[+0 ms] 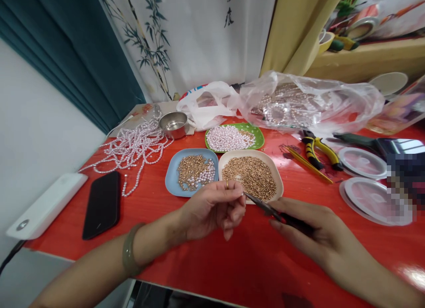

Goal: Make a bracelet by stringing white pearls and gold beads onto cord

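My left hand is closed in a pinch in front of the cream tray; whatever lies between its fingertips is too small to make out. My right hand grips dark slim-nosed pliers, and their tip meets the left fingertips. Gold beads fill the cream tray just behind the hands. To its left, a blue tray carries gold pieces and white pearl beads. Farther back, a green tray holds many pearl beads and some gold ones.
Pearl strands lie at the left near a metal bowl, a black phone and a white device. Plastic bags stand behind. On the right are yellow-black pliers, yellow tweezers and clear spools.
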The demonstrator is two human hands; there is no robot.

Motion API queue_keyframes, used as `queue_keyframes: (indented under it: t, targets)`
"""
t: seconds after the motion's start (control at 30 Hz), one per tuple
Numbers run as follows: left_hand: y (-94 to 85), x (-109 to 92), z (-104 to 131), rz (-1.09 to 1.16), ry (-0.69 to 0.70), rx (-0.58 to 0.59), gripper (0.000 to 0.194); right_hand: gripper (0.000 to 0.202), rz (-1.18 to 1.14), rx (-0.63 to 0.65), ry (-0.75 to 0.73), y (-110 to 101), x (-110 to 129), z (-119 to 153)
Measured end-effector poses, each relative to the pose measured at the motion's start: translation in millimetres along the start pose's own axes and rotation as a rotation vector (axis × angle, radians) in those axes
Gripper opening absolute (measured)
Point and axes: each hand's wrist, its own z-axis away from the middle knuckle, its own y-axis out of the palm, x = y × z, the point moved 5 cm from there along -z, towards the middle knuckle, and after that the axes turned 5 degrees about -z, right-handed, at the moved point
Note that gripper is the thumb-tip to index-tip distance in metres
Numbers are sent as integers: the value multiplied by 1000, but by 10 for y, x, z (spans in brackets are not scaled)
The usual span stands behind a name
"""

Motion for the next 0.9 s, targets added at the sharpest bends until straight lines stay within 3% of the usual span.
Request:
queue_keyframes:
  t: [0.9]
  targets:
    - [-117,-35,-53,-207,153,-108,12,19,-171,37,112,61,-102,-5]
